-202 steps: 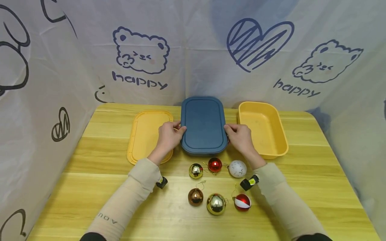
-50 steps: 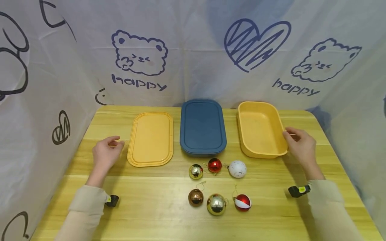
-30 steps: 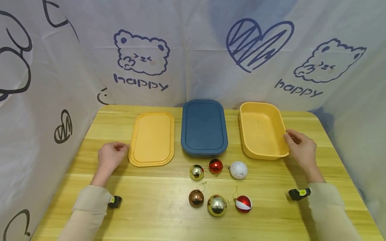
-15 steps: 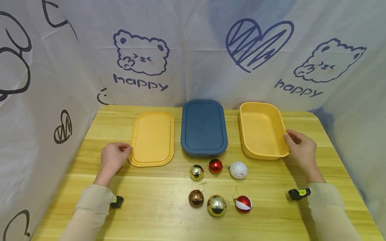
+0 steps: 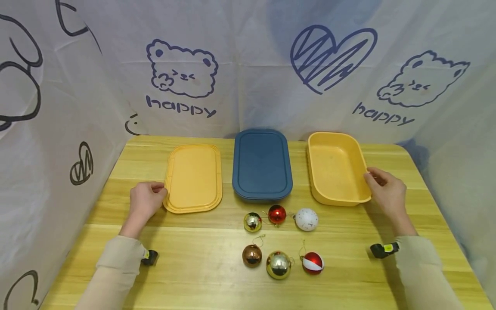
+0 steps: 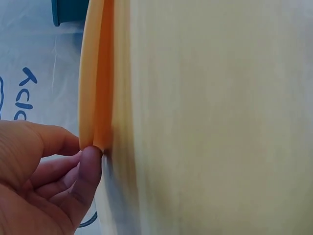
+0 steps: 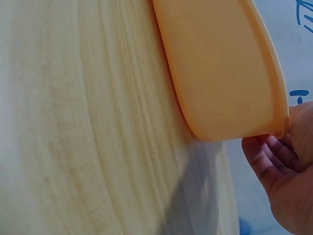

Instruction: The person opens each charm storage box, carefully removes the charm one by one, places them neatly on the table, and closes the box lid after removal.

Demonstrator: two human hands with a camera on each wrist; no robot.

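Note:
On the left, my left hand (image 5: 146, 200) pinches the left edge of a flat yellow lid (image 5: 195, 177) between thumb and fingers. The left wrist view shows that lid (image 6: 89, 73) edge-on, with the thumb and forefinger at its edge. My right hand (image 5: 387, 191) holds the right rim of an open yellow box (image 5: 336, 172) that has nothing in it. From the right wrist, the box's wall (image 7: 220, 73) appears with fingers curled under its rim. A dark blue box with its lid on (image 5: 262, 164) stands between the yellow lid and the yellow box.
Several Christmas baubles lie in front of the blue box: a small gold one (image 5: 252, 221), a red one (image 5: 277, 214), a white speckled one (image 5: 306, 219), a brown one (image 5: 252, 255), a large gold one (image 5: 278, 265) and a red-and-white one (image 5: 312, 263). A printed curtain (image 5: 255, 99) hangs behind.
Both hands have left the blue box. My left hand has taken the yellow lid's left edge, and the lid has shifted slightly left. My right hand has moved to the yellow box's rim.

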